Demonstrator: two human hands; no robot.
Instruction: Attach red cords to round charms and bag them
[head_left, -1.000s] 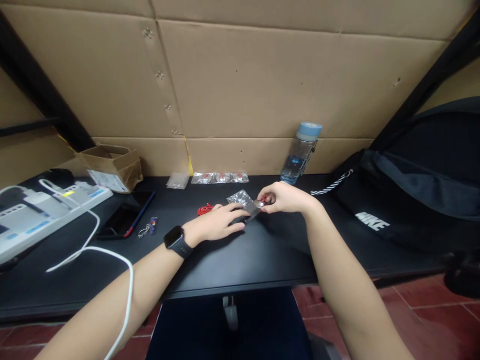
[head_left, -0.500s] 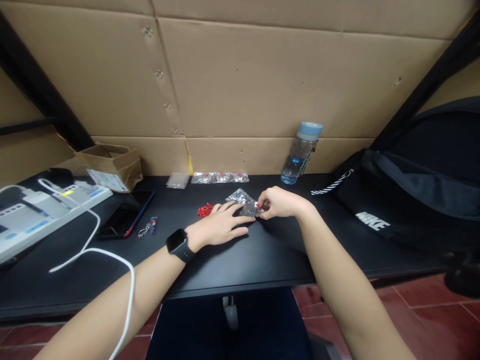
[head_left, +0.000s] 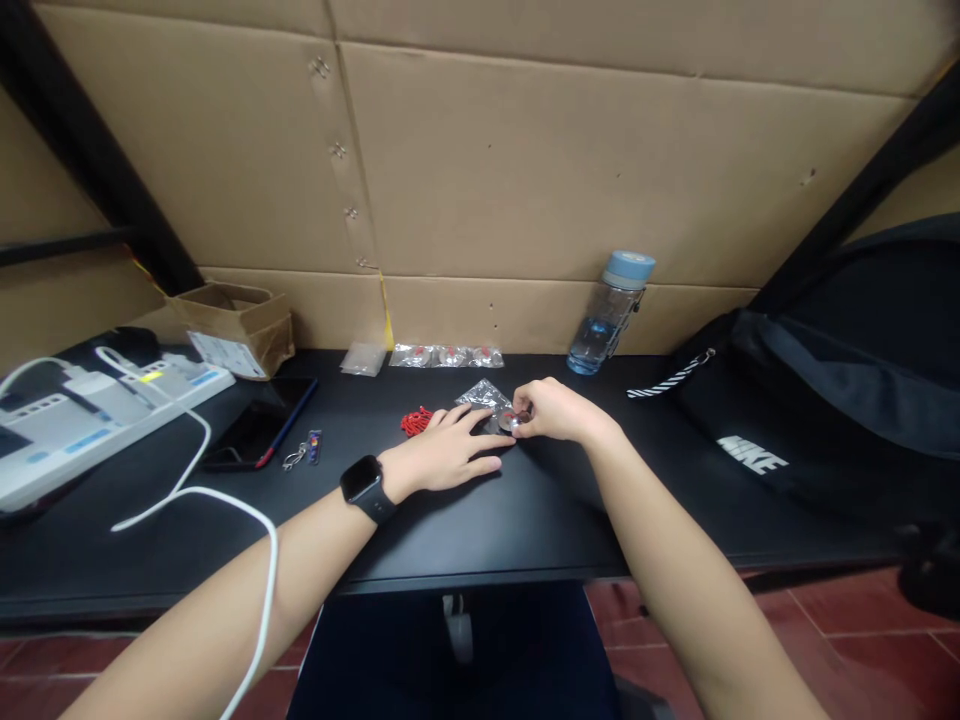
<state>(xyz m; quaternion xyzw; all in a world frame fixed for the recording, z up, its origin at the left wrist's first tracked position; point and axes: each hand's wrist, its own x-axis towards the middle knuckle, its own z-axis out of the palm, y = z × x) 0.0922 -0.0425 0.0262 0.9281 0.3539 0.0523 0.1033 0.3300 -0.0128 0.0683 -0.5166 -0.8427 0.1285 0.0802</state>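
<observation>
My left hand, with a black smartwatch on its wrist, lies palm down with fingers spread. Its fingertips rest on a clear plastic bag. At the mouth of that bag, my right hand pinches a small round disc with a red mark. How much of the disc is still inside the plastic I cannot tell. A bundle of red cord lies just left of my left fingers. Farther back, a row of bagged round discs with red marks sits beside some small clear bags.
To the left are a phone, a keyring, a power strip and an open cardboard box. A white cable crosses my left forearm. A water bottle and a black backpack stand right.
My right hand has shifted slightly left, and the disc in its fingers shows more clearly. My left hand stays on the bag. The whole view has shifted slightly.
</observation>
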